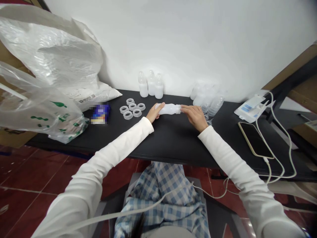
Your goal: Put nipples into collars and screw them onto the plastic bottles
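A white baby bottle (169, 109) lies sideways above the black table, held between my hands. The fingers of my left hand (155, 113) are wrapped round its base end. My right hand (194, 115) is closed at the neck end, with its fingertips pressed on the ringed mouth; whether a small part sits under them I cannot make out. Left of my left hand lies a group of several translucent collar rings (132, 106). Three bottles with clear domed caps (151, 85) stand by the wall. Behind my right hand are several white bottles (204, 94) and clear caps (216, 105).
Large plastic bags (49, 56) crowd the left side, beside a small blue packet (101, 113). On the right are a phone (255, 139) on a charging cable (272, 132) and a white plastic case (250, 108). The table's front edge (173, 160) runs above my lap.
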{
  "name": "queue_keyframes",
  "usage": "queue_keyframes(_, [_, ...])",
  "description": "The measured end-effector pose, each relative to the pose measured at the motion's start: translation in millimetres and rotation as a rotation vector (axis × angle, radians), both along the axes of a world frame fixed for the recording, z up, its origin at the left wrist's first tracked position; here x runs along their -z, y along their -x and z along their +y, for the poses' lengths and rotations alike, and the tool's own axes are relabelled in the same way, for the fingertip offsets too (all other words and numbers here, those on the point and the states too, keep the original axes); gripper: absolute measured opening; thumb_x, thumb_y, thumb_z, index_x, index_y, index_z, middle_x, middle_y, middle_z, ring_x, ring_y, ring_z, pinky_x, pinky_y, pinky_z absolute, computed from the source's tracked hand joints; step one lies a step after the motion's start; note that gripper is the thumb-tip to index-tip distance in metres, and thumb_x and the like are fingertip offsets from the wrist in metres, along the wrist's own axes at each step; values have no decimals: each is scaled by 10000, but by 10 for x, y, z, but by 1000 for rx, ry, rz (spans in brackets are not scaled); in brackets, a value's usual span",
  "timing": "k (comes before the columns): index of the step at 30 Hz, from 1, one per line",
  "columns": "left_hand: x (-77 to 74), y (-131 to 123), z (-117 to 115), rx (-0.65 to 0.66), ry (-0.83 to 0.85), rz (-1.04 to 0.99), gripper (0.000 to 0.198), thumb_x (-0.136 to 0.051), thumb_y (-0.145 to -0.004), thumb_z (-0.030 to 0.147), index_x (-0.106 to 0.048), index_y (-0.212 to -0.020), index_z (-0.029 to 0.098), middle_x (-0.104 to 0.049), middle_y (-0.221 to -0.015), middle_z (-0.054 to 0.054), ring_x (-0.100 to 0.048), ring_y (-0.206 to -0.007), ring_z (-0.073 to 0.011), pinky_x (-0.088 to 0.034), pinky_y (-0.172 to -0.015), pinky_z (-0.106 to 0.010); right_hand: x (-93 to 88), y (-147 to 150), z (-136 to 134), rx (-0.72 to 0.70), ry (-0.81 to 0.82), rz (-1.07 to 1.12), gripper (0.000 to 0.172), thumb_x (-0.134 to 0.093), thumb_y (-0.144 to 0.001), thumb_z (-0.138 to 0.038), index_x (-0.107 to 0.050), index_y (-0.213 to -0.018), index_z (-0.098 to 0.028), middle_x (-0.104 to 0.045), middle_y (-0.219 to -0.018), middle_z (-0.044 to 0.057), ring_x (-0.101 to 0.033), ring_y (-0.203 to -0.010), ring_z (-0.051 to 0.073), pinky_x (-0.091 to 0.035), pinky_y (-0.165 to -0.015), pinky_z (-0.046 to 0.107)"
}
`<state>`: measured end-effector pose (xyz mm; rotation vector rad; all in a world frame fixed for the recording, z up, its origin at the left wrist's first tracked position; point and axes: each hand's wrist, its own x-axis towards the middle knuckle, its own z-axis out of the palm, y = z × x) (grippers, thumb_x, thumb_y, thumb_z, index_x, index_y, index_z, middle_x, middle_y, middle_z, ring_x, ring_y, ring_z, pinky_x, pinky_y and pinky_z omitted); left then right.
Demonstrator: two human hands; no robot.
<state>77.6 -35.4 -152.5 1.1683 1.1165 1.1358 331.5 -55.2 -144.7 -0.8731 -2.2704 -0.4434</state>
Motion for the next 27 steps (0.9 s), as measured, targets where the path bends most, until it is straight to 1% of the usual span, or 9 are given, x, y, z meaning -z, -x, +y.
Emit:
queue_keyframes(2, [2, -4, 2, -13, -29, -20, 433, -719, -845, 583, -527, -871, 196, -403, -565, 85, -344, -434, -50, -233, -388, -192, -4, 26, 7, 7, 61, 62, 289, -419, -1073, -293, -639, -1256, -249, -761, -1234, 77, -710, -1048, 231, -516, -888, 402])
queue_keyframes(5, [-5, 0, -5, 13, -70, -45, 436, -744, -826, 561, -537, -931, 192, -459, -619, 73, -402, -453, -51, -265, -378, -183, 39, 47, 33, 11, 147, 145, 359, -399, -1070, -413, -604, -1302, -231, -755, -1169, 108, -703, -997, 261, -524, -871, 431])
queue_keyframes(9, [-8, 32, -9, 104, -148, -55, 538, -833, -725, 516, -586, -1087, 204, -598, -843, 19, -550, -590, -67, -358, -428, -174, 136, 59, 77, -14, 240, 320, 456, -346, -1063, -515, -505, -1377, -226, -716, -1024, 101, -675, -911, 247, -537, -857, 440])
queue_keyframes(13, [23, 62, 15, 176, -257, -100, 654, -894, -636, 457, -601, -1175, 230, -641, -1078, -38, -635, -876, -146, -512, -629, -214, 188, 80, 88, -79, 340, 497, 465, -359, -1058, -540, -386, -1397, -223, -646, -836, 22, -645, -789, 202, -530, -779, 380])
queue_keyframes(15, [37, 68, 27, 186, -298, -127, 657, -900, -628, 433, -608, -1182, 235, -639, -1185, -62, -626, -1030, -191, -541, -764, -253, 186, 89, 78, -85, 389, 525, 440, -359, -1058, -544, -389, -1367, -232, -615, -772, -7, -626, -733, 191, -514, -743, 361])
queue_keyframes(17, [38, 68, 31, 177, -304, -138, 652, -896, -630, 418, -614, -1189, 238, -637, -1235, -69, -610, -1111, -216, -540, -834, -277, 169, 90, 64, -74, 408, 491, 413, -348, -1059, -547, -436, -1321, -240, -615, -770, -6, -614, -715, 188, -505, -745, 364])
queue_keyframes(19, [25, 65, 25, 154, -271, -142, 647, -885, -636, 420, -617, -1195, 238, -649, -1191, -62, -620, -1080, -212, -543, -795, -267, 146, 86, 54, -43, 382, 407, 432, -411, -1032, -574, -490, -1293, -238, -644, -828, 18, -614, -737, 200, -500, -782, 386])
queue_keyframes(23, [-17, 57, 4, 116, -184, -154, 590, -856, -660, 448, -629, -1153, 215, -648, -1048, -40, -628, -871, -152, -508, -612, -209, 106, 76, 47, 29, 277, 238, 535, -598, -936, -596, -543, -1317, -224, -689, -977, 82, -630, -820, 248, -473, -830, 417])
queue_keyframes(27, [-20, 42, -11, 148, -175, -153, 569, -844, -673, 464, -623, -1133, 211, -634, -1028, -31, -616, -842, -136, -492, -609, -206, 85, 64, 46, 44, 237, 157, 447, -608, -930, -597, -610, -1172, -221, -667, -899, 66, -612, -817, 244, -432, -792, 387])
